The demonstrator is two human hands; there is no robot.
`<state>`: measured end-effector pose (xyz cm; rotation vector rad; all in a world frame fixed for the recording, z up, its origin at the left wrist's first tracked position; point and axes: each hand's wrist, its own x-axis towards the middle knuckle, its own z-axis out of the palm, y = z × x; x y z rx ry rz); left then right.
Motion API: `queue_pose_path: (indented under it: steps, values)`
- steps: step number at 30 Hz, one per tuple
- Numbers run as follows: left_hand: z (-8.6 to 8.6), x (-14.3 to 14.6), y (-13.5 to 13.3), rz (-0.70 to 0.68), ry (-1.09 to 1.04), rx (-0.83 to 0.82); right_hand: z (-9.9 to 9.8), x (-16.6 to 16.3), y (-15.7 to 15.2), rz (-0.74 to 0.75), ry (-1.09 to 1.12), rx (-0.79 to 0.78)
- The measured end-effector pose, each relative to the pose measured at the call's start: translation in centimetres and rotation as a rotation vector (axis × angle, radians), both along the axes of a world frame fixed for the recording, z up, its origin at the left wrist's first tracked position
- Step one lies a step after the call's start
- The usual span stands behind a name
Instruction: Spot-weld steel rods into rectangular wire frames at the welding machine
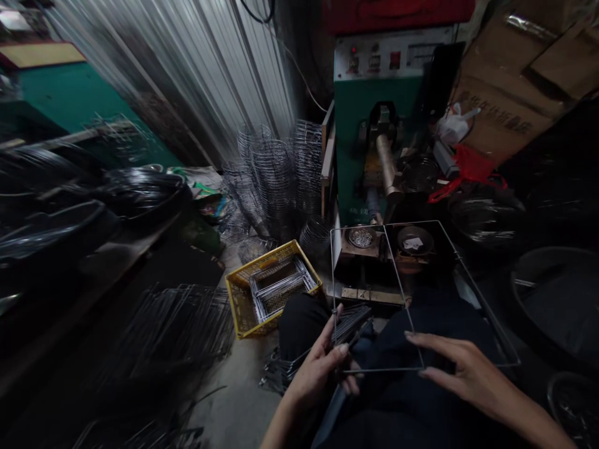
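A thin metal wire frame (pixel 397 272), roughly rectangular with one wire running across its middle, is held up over my lap. My left hand (pixel 319 369) grips its near left corner, the index finger stretched along the side wire and the thumb bent over. My right hand (pixel 461 366) has thumb and fingertips around the near edge, where the middle wire meets it. Below my left hand, more dark wire pieces (pixel 346 323) lie bundled by my leg. To the left, a yellow plastic crate (pixel 238 305) contains a stack of similar wire frames (pixel 281 285).
Ahead stands a green machine (pixel 350 131) with a metal arm (pixel 387 163). On its ledge are a dish of small metal parts (pixel 361 236) and a dark bowl (pixel 415 241). Wire stacks (pixel 271 174) rise behind the crate. Cardboard (pixel 505 118) leans at right; blurred wire bundles (pixel 140 187) fill the left.
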<state>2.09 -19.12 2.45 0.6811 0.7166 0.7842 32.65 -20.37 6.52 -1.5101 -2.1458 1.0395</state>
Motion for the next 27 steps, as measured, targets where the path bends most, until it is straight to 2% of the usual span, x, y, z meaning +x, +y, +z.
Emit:
queue_pose_path:
  steps: [7, 16, 27]
  values:
    - [-0.3, -0.1, 0.1, -0.004, -0.062, -0.023, -0.3, 0.0, 0.0, 0.000, 0.018, -0.003]
    - [-0.8, -0.1, 0.2, -0.013, -0.067, -0.011, 0.8, -0.8, 0.1, -0.038, 0.018, -0.039]
    - [-0.7, -0.3, 0.3, -0.007, -0.075, 0.030, 1.1, -1.0, 0.2, -0.033, 0.011, -0.049]
